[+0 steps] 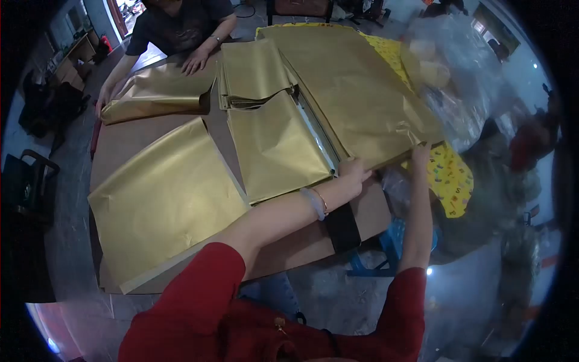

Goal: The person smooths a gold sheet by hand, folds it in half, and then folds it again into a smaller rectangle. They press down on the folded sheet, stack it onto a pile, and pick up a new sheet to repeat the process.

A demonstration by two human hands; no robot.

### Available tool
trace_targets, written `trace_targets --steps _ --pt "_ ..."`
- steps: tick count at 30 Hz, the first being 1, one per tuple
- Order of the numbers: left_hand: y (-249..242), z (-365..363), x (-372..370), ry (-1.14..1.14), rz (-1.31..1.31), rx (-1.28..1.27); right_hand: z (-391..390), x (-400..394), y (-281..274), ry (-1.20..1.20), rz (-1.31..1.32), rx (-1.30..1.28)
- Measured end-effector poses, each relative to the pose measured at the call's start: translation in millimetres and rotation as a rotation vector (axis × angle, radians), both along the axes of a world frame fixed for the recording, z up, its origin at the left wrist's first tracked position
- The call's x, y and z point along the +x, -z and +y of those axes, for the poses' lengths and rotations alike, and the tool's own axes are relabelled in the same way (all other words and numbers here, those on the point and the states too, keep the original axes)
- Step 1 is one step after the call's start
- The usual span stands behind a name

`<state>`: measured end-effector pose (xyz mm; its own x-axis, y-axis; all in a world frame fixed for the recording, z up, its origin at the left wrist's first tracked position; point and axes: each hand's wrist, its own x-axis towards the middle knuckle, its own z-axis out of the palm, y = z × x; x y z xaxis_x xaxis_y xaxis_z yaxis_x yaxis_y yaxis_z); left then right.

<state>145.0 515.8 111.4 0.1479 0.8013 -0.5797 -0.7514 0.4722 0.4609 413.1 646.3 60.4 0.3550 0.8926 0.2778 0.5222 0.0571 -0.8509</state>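
My left hand is closed on the near edge of a large gold paper sheet, close to its left corner. At the same sheet's right corner, my right hand pinches the edge, its fingers partly hidden. The sheet lies at the top of a thick pile, slightly wrinkled between my hands. Left of it sits a stack of smaller gold sheets, partly overlapping and uneven. A single gold sheet with a pale edge lies flat nearer to me, under my left forearm's side.
Across the brown table, a co-worker holds a curled gold sheet with both hands. Yellow patterned material hangs at the right, beside clear plastic wrapping. A blue stool stands below the table edge.
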Motion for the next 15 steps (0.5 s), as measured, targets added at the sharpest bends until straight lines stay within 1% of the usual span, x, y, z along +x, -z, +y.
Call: trace_targets --steps 1,3,6,9,11,12,14,15 --pt "-1 -4 1 0.012 0.034 -0.004 -23 -29 -32 0.045 0.094 -0.036" --pt "0 -5 2 0.025 0.067 -0.006 -32 -39 -44 0.092 0.186 -0.071" --pt "4 0 0 0.054 0.097 0.007 -27 -36 -39 0.042 0.179 -0.048" --pt "9 5 -2 0.086 0.107 0.001 -35 -44 -47 0.076 0.172 -0.006" --pt "17 8 -4 0.13 0.067 0.096 -40 -52 -52 0.092 0.168 0.012" --pt "12 7 -5 0.128 0.067 0.095 -36 -49 -48 0.096 0.167 0.017" --pt "2 5 -7 0.076 0.031 0.064 -30 -42 -38 0.041 0.261 0.126" --pt "1 5 -8 0.075 0.031 0.064 -36 -50 -47 0.041 0.261 0.126"
